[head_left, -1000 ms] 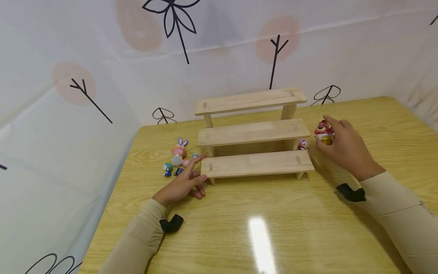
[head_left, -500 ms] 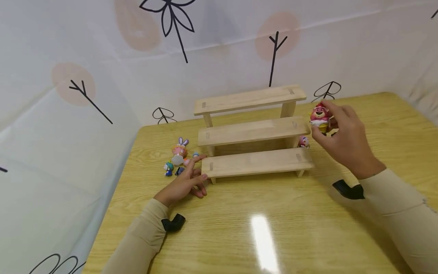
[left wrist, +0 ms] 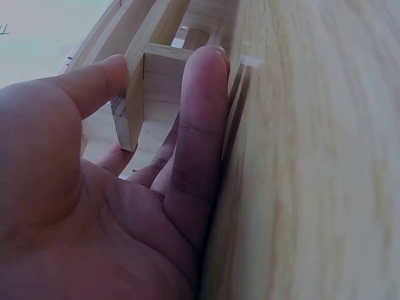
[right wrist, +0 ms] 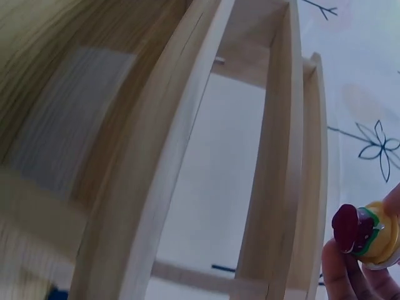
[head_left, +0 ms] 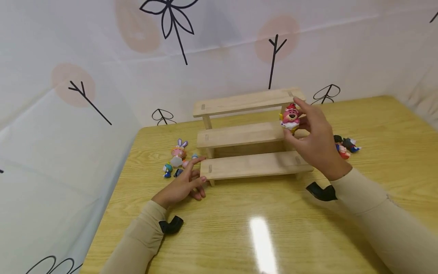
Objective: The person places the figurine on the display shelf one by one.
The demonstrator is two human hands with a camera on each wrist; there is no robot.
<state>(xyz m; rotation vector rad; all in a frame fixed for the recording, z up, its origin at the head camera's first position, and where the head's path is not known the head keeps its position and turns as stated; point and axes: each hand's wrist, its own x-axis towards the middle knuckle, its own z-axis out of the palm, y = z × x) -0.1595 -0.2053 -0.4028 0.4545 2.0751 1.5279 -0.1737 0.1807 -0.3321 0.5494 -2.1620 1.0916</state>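
Note:
A three-step wooden display stand (head_left: 251, 165) stands on the table. My left hand (head_left: 181, 186) holds the left end of its lowest step, the thumb at the front corner and the index finger at the back corner. In the left wrist view the thumb and fingers lie on either side of the step board (left wrist: 128, 119). My right hand (head_left: 316, 140) pinches a pink bear figurine (head_left: 291, 118) with a red hat, upright, in front of the stand's right part. From the right wrist view, the figurine's (right wrist: 369, 234) dark red, green and yellow underside shows.
Left of the stand lie several small figurines, among them a bunny-eared one (head_left: 178, 152) and a blue-green one (head_left: 167, 170). More figurines (head_left: 345, 146) lie on the table (head_left: 219, 220) to the right. A patterned white cloth (head_left: 222, 57) hangs behind.
My right hand has lifted the bear figurine and carried it left, from beside the stand to in front of its right part. The left hand has stayed at the lowest step.

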